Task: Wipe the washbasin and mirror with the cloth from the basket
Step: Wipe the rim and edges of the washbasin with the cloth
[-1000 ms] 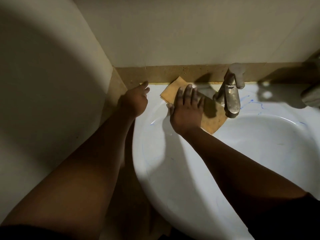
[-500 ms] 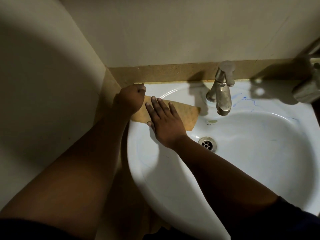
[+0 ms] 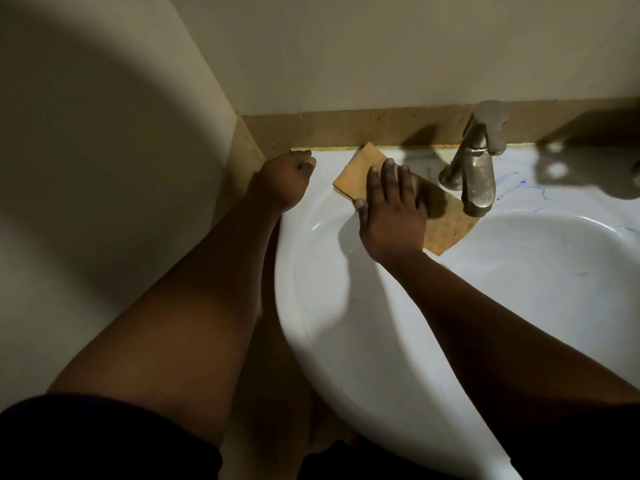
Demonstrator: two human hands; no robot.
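The right hand (image 3: 389, 216) is the working grip: its fingers lie straight and spread, palm down, pressing the cloth (image 3: 446, 223) flat against the basin (image 3: 346, 341) instead of curling round it. The cloth, a tan folded piece, sits on the back rim to the left of the tap (image 3: 476, 174); one corner pokes out past the fingertips toward the wall, and the other end spreads out from under the palm to just below the spout. The left hand (image 3: 285, 178) rests at the basin's back left corner with its fingers curled in and nothing visible inside them, apparently bracing. A brown ledge (image 3: 346, 128) runs behind the basin along the wall (image 3: 346, 46). Blue streaks (image 3: 519, 188) mark the rim to the right of the tap. Neither the mirror nor the basket shows here.

The task looks to be in the basin stage, with the mirror yet to be done. Since the cloth is only pinned by pressure, a fast stroke over a wet surface could let the hand slide off it and leave it bunched or dropped into the bowl. The tap stands close on the right, so a sweep that way could knock the knuckles or snag the cloth on its base. The light is dim and shadows fall across the rim, so smears and the blue streaks may be missed
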